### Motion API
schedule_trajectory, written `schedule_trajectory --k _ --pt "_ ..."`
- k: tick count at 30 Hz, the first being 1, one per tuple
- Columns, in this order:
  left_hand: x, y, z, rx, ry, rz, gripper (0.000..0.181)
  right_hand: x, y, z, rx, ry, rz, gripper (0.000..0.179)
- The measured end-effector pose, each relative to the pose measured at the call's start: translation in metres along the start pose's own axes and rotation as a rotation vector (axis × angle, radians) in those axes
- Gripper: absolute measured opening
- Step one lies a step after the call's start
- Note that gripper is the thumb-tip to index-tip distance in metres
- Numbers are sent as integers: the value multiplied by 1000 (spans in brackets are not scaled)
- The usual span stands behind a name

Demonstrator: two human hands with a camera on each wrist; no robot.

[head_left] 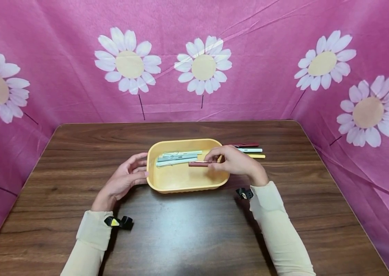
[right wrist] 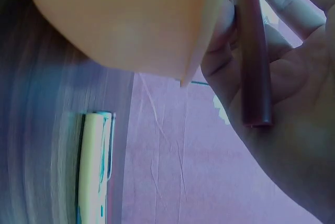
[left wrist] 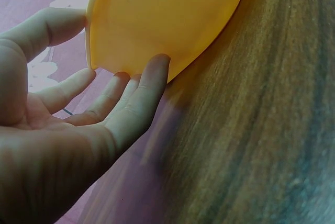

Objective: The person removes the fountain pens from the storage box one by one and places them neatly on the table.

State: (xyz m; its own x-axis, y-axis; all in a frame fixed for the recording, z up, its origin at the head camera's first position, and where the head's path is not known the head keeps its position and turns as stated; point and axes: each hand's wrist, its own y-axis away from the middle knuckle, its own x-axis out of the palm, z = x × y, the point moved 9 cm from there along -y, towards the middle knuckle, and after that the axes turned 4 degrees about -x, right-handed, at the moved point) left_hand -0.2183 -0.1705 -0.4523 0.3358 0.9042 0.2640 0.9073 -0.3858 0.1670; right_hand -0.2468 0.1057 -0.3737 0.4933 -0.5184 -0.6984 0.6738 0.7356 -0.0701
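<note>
A yellow plastic basket (head_left: 174, 179) sits on the table, with several pale green and grey-blue pens (head_left: 178, 157) lying side by side in its left half. Against the basket's left end rest the thumb and extended fingers of my left hand (head_left: 122, 180); the left wrist view shows the fingertips on the basket wall (left wrist: 167, 20). My right hand (head_left: 237, 163) is over the basket's right end and pinches a dark red pen (head_left: 198, 164), held roughly level above the floor. In the right wrist view the pen's end (right wrist: 255, 93) points back along the palm.
Right of the basket, partly behind my right hand, lie another dark red pen (head_left: 247, 145), a pale pen (head_left: 254, 150) and a yellow pen (head_left: 258, 156). The brown wooden table (head_left: 180, 237) meets a pink flowered cloth (head_left: 170, 107) at its back and sides.
</note>
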Motion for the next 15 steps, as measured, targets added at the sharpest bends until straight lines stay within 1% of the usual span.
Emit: schedule_trajectory --k 6,12,15 --pt "0 0 0 8 5 4 68 -7 6 -7 7 10 -36 15" --pt "1 0 0 13 3 4 68 -17 14 -9 2 -1 -74 15" --pt "1 0 0 13 4 5 68 -21 17 -10 3 12 -82 15"
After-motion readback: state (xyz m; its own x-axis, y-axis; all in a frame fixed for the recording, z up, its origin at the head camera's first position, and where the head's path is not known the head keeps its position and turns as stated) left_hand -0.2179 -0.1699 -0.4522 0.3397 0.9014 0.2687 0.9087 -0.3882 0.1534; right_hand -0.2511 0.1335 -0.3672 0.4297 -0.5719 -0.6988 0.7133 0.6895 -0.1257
